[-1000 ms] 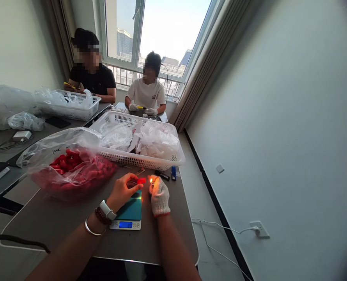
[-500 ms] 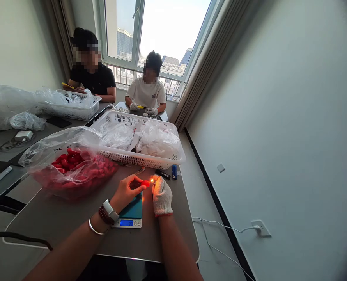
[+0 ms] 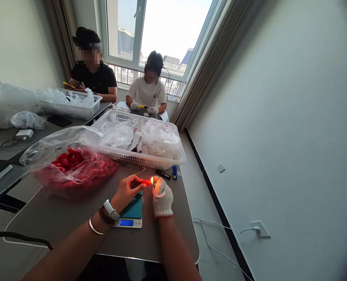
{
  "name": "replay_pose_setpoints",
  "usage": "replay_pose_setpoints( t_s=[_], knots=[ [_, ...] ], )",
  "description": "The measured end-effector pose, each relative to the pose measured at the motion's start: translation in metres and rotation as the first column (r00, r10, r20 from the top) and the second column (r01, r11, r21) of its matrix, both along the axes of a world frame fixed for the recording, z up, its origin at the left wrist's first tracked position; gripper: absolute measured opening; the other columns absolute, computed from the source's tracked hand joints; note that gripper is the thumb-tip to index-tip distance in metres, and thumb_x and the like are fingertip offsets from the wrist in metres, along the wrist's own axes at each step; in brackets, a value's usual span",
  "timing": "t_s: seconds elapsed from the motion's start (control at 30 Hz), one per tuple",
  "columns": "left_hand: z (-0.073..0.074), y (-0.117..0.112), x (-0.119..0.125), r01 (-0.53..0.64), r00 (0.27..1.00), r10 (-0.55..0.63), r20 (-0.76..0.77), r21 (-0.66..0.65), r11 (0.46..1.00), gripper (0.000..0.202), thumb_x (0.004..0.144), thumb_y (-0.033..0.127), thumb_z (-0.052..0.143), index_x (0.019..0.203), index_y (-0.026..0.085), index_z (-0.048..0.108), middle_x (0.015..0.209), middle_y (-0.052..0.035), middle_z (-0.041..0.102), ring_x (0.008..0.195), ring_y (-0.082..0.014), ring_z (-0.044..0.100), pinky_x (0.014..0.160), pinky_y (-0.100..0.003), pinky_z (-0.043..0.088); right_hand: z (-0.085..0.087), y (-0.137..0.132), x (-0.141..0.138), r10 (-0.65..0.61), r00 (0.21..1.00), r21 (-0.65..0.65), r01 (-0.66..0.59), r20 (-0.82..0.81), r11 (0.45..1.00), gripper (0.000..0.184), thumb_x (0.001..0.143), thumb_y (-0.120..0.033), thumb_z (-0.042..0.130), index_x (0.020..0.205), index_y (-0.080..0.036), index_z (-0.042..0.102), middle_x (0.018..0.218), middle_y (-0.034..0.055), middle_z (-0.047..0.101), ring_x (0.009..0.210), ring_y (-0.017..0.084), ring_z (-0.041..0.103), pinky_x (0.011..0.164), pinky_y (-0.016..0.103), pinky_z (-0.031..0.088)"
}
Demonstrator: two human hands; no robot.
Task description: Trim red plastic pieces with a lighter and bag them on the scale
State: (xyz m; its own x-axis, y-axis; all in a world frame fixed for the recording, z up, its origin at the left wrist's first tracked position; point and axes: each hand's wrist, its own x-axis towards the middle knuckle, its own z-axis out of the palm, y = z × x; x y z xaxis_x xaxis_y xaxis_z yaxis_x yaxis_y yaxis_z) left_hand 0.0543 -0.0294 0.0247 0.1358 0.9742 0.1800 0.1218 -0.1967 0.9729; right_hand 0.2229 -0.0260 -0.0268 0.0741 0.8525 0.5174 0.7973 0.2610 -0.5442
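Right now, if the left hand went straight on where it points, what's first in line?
The flame, beside the red piece in the left hand, then probably the gloved right hand; exact depth unclear.

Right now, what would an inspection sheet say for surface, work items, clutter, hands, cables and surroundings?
Surface: gray table, pale edge.
Work items: small red piece, flame at its right end, contact unclear; scale, display lit; bag of red pieces.
Clutter: white basket holding clear bags; blue object, black object.
Hands: bare left hand pinches the red piece; gloved right hand closed on an apparent lighter, mostly hidden.
Cables: white cable from wall outlet; dark cable at left.
Surroundings: two co-workers near the window.
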Motion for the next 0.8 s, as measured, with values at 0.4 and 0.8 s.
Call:
replay_pose_setpoints(
  t_s=[0.4,0.8],
  knots=[
    [0.003,-0.001,0.0,0.007,1.0,-0.007,0.004,0.004,1.0,0.028,0.079,0.045,0.069,0.084,0.017,0.066,0.082,-0.0041,0.071,0.076,-0.0192,0.066,0.068,-0.029,0.051,0.003,0.0,0.004,-0.034,0.999,-0.023,0.034,0.009,0.999,0.033,0.091,-0.027,0.038,0.104,-0.018,0.067,0.097,0.0059,0.073,0.083,0.018,0.068,0.074,0.027,0.052],
    [0.004,-0.003,0.0,0.001,1.0,-0.001,0.002,0.0,1.0,0.032,0.082,0.048,0.064,0.086,0.016,0.065,0.079,-0.0037,0.07,0.073,-0.0183,0.065,0.065,-0.027,0.051,0.01,-0.002,-0.002,-0.106,0.994,-0.097,0.106,0.005,0.99,0.035,0.093,-0.027,0.035,0.103,-0.017,0.067,0.096,0.0062,0.073,0.084,0.017,0.068,0.073,0.024,0.049]
  ],
)
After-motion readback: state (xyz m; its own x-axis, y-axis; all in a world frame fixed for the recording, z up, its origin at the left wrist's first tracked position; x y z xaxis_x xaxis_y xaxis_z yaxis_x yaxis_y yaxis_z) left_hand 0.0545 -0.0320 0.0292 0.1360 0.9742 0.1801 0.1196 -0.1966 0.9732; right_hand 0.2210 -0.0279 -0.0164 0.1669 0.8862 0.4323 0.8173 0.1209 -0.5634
